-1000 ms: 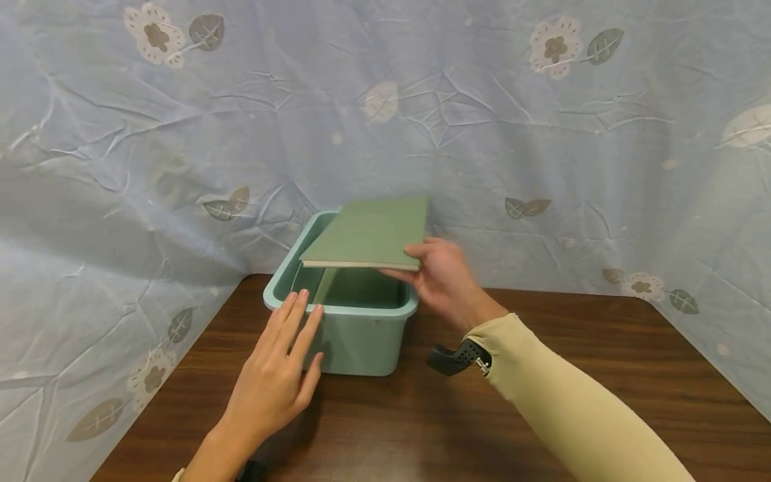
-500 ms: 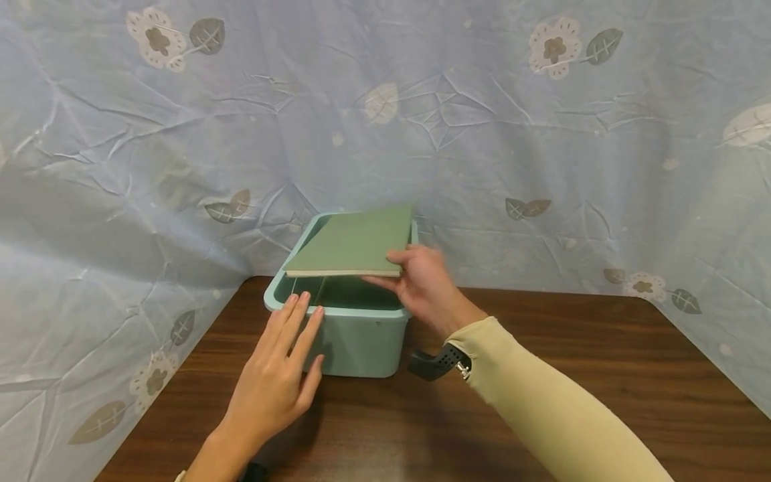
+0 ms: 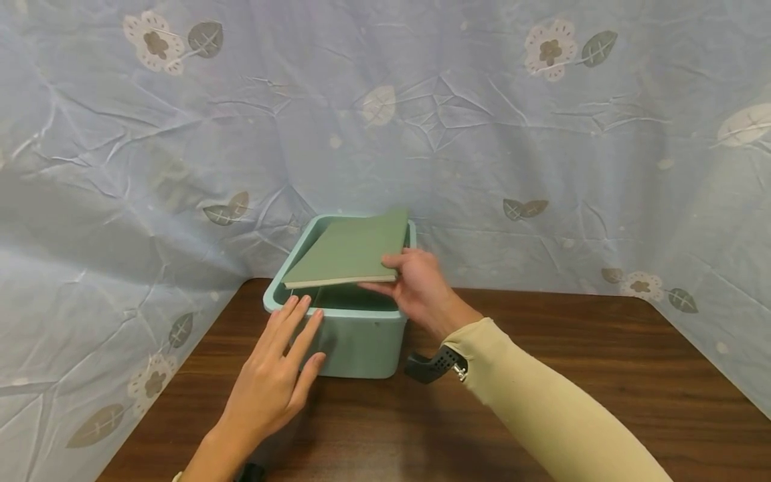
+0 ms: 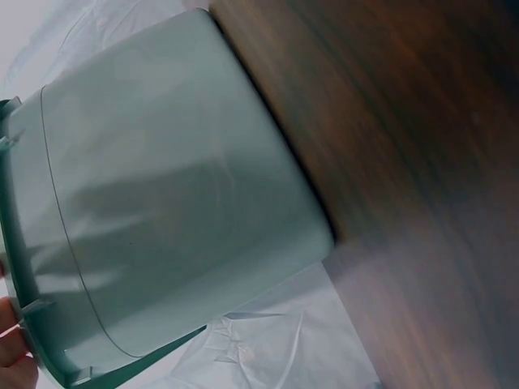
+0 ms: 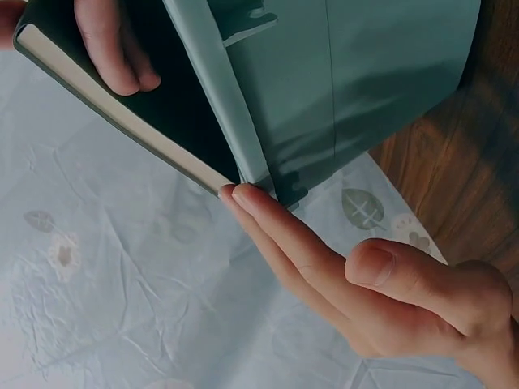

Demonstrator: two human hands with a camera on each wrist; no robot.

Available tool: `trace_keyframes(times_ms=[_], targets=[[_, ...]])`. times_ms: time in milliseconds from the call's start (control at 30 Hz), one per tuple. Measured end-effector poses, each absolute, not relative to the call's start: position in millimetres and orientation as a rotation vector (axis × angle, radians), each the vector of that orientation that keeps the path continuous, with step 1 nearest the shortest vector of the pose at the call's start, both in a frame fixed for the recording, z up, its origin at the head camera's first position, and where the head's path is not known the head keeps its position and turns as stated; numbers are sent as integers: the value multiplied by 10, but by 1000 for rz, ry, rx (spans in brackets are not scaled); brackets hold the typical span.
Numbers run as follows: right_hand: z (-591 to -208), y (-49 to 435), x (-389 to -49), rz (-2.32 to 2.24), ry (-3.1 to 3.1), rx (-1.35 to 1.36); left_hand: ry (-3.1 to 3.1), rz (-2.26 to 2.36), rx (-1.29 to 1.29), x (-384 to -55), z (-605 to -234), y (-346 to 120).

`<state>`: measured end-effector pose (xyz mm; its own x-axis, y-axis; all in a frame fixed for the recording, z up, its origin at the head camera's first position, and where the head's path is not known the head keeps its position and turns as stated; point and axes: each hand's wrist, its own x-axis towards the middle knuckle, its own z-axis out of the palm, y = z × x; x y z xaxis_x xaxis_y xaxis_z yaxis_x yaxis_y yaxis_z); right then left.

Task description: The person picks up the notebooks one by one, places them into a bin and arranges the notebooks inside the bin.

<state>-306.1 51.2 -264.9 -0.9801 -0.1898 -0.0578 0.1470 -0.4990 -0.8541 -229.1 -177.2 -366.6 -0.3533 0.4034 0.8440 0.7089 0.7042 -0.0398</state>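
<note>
A green hardcover book point(image 3: 352, 249) with cream page edges is tilted over the mouth of a pale green plastic bin point(image 3: 361, 347). My right hand point(image 3: 424, 289) grips the book at its near right corner, thumb on the cover and fingers underneath. In the right wrist view, those fingers point(image 5: 113, 49) lie against the book's dark underside. My left hand point(image 3: 268, 375) has straight fingers, with the tips touching the bin's near rim. The left wrist view shows the bin's side wall point(image 4: 178, 178) close up. The book hides most of the bin's inside.
The bin stands on a dark brown wooden table point(image 3: 542, 375), towards its back left. A pale blue floral cloth point(image 3: 446, 161) hangs behind and along the sides. A black strap point(image 3: 436, 365) circles the right wrist.
My right hand has brought the book left and lower, towards the bin's near rim. The left hand has stayed almost still at the rim.
</note>
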Motion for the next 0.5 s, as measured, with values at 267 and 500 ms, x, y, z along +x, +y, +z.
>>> trace_keyframes(times_ms=[267,500], targets=[[-2555,513,-3045,-2508,1607,-3,-1975,-413,-848,-2294,-3673,-1752],[-2335,653,-2978,-2405,1665,-58,-1980,-411,-850,-2290,-3676,-1763]])
